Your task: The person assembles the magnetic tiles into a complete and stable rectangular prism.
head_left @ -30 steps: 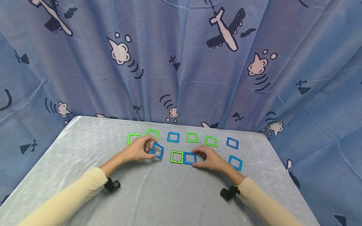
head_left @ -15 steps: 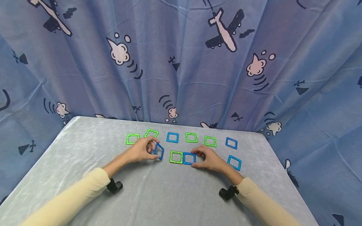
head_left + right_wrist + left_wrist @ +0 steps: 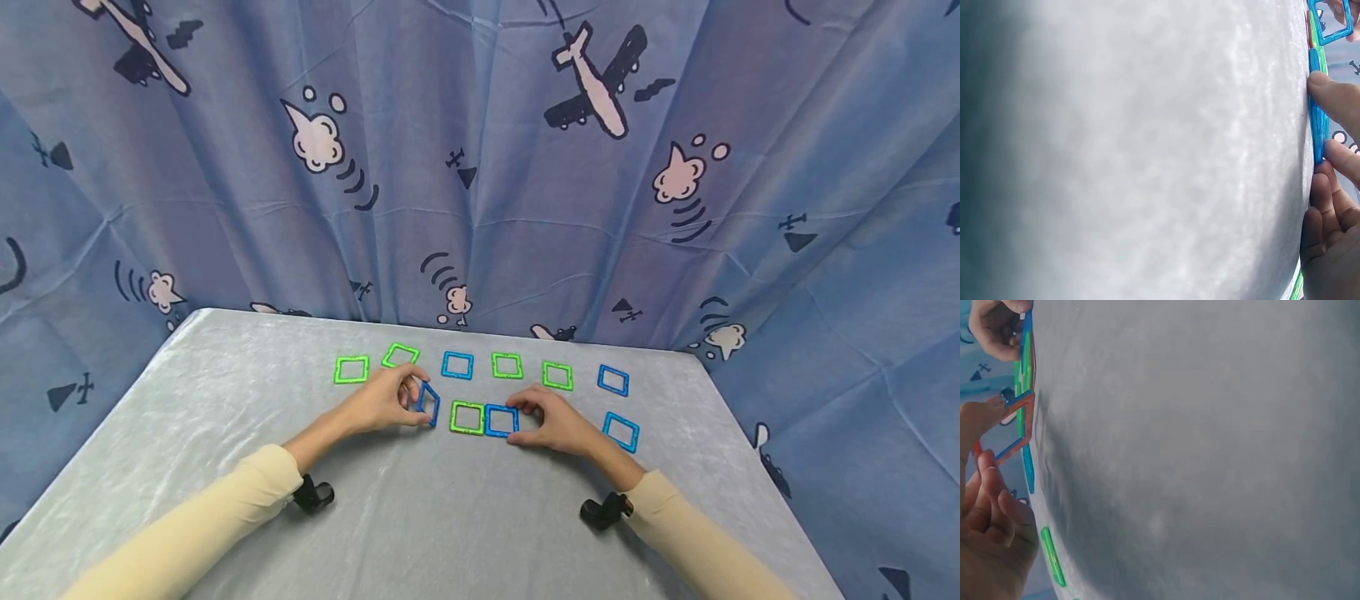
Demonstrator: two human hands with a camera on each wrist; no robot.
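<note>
In the head view my left hand (image 3: 386, 402) pinches a blue square magnetic tile (image 3: 436, 410) between thumb and fingers. This open-framed tile is held on edge, steeply tilted, just left of a green square tile (image 3: 468, 432) lying flat. Against the green tile's right side lies a second blue square tile (image 3: 501, 435), their edges touching. My right hand (image 3: 558, 422) holds that blue tile by its right-hand corners, thumb at the near one and fingers at the far one. In the left wrist view the raised tile (image 3: 1028, 422) looks reddish along its frame.
Behind the hands runs a loose row of flat tiles, among them a green one (image 3: 351, 381), a blue one (image 3: 457, 377) and another green one (image 3: 507, 377). A blue tile (image 3: 622, 449) lies beside the right wrist. The grey cloth-covered table (image 3: 450, 525) ends at a patterned curtain (image 3: 420, 167).
My left hand has moved slightly right, toward the green tile, and the blue tile in it has turned more edge-on. The right hand stays on its tile.
</note>
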